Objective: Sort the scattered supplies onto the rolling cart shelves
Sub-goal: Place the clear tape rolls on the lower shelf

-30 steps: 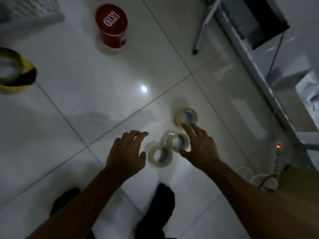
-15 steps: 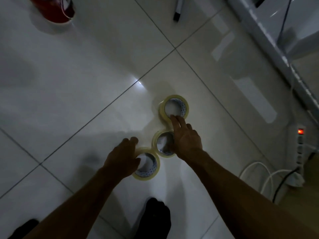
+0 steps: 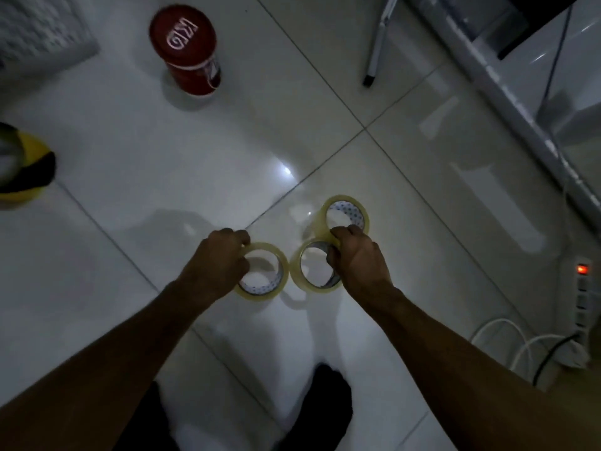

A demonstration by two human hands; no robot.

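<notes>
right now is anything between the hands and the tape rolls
Nothing visible. The left hand already grips the left tape roll, and the right hand has its grip on the middle roll and far roll. The cart isn't clearly identifiable.

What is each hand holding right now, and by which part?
The left hand grips the left tape roll by its rim. The right hand pinches the rims of the middle tape roll and far tape roll.

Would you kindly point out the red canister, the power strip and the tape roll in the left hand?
red canister [image 3: 182, 35]: head view, on its lid.
power strip [image 3: 582, 297]: head view, on its white body.
tape roll [image 3: 283, 266]: head view, on its right rim, held by the left hand [image 3: 218, 259].
</notes>
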